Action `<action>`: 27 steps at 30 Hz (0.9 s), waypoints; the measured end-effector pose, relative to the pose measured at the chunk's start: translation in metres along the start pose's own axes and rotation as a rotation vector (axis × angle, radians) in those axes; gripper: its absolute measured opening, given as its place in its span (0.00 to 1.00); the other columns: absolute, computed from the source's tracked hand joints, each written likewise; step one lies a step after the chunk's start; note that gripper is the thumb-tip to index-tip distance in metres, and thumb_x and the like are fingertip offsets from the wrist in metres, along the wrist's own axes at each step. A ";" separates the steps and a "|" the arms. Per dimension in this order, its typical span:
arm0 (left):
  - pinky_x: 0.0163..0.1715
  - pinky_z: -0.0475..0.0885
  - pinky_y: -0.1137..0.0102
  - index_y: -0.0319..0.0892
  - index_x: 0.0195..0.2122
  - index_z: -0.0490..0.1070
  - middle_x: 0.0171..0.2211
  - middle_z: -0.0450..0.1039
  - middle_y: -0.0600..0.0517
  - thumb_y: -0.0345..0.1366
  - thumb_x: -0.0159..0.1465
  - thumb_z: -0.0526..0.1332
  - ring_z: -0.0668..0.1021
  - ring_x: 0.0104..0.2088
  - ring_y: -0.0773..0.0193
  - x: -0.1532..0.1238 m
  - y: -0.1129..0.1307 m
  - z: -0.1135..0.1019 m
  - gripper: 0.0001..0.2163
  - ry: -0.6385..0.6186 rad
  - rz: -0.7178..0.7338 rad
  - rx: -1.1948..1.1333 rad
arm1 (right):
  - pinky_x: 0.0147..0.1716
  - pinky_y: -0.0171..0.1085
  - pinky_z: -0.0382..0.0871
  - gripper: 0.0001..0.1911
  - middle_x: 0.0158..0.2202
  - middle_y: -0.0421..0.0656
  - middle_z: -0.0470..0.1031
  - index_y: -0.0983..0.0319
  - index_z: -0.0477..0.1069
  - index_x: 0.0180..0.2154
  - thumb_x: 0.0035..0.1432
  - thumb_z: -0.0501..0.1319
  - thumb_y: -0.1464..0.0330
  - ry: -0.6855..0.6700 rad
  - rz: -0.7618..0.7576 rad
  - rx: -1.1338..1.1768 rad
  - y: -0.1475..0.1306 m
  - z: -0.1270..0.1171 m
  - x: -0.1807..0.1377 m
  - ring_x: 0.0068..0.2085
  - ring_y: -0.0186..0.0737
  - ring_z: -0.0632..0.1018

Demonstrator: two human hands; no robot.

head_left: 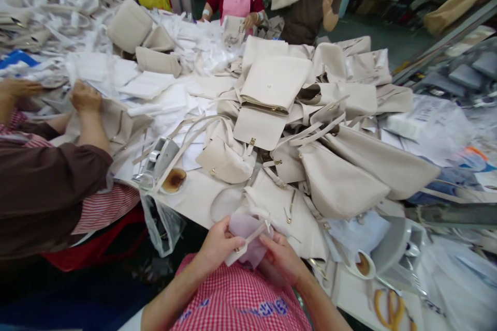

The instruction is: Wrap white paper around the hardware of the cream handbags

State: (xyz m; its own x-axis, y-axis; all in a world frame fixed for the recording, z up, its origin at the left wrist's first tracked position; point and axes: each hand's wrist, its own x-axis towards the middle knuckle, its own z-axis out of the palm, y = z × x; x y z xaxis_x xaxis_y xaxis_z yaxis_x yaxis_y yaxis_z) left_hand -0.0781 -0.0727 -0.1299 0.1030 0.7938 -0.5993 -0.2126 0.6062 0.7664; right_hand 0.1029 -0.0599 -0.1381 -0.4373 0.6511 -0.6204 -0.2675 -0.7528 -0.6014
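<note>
My left hand [217,248] pinches a short beige strap [251,238] near its end, where a small metal fitting shows. A thin lilac cloth [254,254] is bunched behind the strap, between my two hands. On the other side, the fingers of my right hand [285,258] are closed on the cloth and the strap's upper end. Just beyond them lies a beige bag [274,201] with a gold zip, and a looped strap [223,204] rests at its left.
Beige bags [275,77] are heaped ahead. Yellow-handled scissors [390,310], a small cup of brown liquid [363,265] and a grey dispenser-like device [399,248] are at right. A co-worker's sleeve [50,181] reaches in from the left; other people stand across the table.
</note>
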 end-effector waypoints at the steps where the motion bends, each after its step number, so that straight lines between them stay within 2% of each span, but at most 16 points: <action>1: 0.27 0.68 0.72 0.39 0.36 0.70 0.26 0.75 0.56 0.31 0.44 0.65 0.74 0.26 0.65 0.002 0.003 0.001 0.15 0.013 0.009 0.001 | 0.37 0.37 0.70 0.22 0.32 0.44 0.82 0.65 0.79 0.36 0.47 0.72 0.54 -0.018 -0.002 -0.075 -0.005 -0.003 0.003 0.31 0.39 0.78; 6: 0.26 0.66 0.73 0.40 0.32 0.69 0.23 0.72 0.58 0.32 0.43 0.67 0.73 0.24 0.67 0.020 0.012 0.019 0.14 0.073 0.054 -0.041 | 0.35 0.35 0.66 0.24 0.31 0.40 0.80 0.62 0.80 0.37 0.47 0.70 0.50 -0.095 -0.026 -0.375 -0.035 -0.023 0.023 0.30 0.37 0.75; 9: 0.28 0.67 0.73 0.40 0.32 0.69 0.24 0.73 0.57 0.33 0.43 0.68 0.73 0.25 0.67 0.028 0.006 0.036 0.15 0.127 0.069 -0.079 | 0.35 0.35 0.67 0.23 0.33 0.41 0.81 0.61 0.80 0.41 0.49 0.69 0.52 -0.164 0.014 -0.374 -0.049 -0.040 0.029 0.31 0.38 0.76; 13: 0.28 0.67 0.73 0.39 0.36 0.69 0.25 0.73 0.56 0.35 0.46 0.68 0.73 0.25 0.67 0.029 -0.014 0.058 0.16 0.187 0.054 -0.108 | 0.30 0.35 0.67 0.20 0.30 0.42 0.81 0.62 0.79 0.39 0.51 0.68 0.54 -0.143 0.190 -0.330 -0.060 -0.074 0.025 0.27 0.38 0.76; 16: 0.28 0.66 0.73 0.40 0.36 0.68 0.24 0.71 0.57 0.35 0.47 0.68 0.71 0.24 0.69 0.029 -0.028 0.073 0.15 0.220 0.037 -0.085 | 0.31 0.34 0.68 0.20 0.32 0.42 0.81 0.62 0.80 0.40 0.51 0.69 0.55 -0.201 0.246 -0.370 -0.062 -0.098 0.023 0.29 0.38 0.76; 20: 0.28 0.66 0.73 0.40 0.37 0.71 0.28 0.71 0.56 0.39 0.47 0.71 0.71 0.26 0.68 0.037 -0.037 0.088 0.18 0.290 0.067 -0.016 | 0.39 0.35 0.68 0.19 0.37 0.40 0.82 0.59 0.80 0.44 0.54 0.67 0.56 -0.277 0.194 -0.471 -0.058 -0.116 0.027 0.34 0.37 0.77; 23: 0.29 0.66 0.73 0.40 0.36 0.72 0.29 0.71 0.55 0.41 0.45 0.73 0.72 0.28 0.66 0.044 -0.044 0.091 0.20 0.298 0.092 0.024 | 0.45 0.39 0.68 0.17 0.38 0.41 0.82 0.59 0.80 0.42 0.55 0.66 0.57 -0.310 0.162 -0.516 -0.055 -0.122 0.032 0.37 0.41 0.78; 27: 0.32 0.70 0.71 0.40 0.35 0.73 0.29 0.75 0.53 0.45 0.43 0.74 0.74 0.30 0.62 0.054 -0.060 0.085 0.21 0.282 0.080 0.059 | 0.58 0.45 0.63 0.13 0.45 0.40 0.81 0.55 0.81 0.42 0.56 0.65 0.59 -0.402 -0.046 -0.610 -0.049 -0.124 0.036 0.50 0.47 0.77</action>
State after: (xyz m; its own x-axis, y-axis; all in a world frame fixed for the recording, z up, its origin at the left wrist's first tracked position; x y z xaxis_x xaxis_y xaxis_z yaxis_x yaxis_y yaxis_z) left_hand 0.0223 -0.0615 -0.1886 -0.1879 0.7993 -0.5707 -0.1510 0.5507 0.8210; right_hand 0.2064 0.0119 -0.1933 -0.7500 0.5064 -0.4256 0.1812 -0.4615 -0.8685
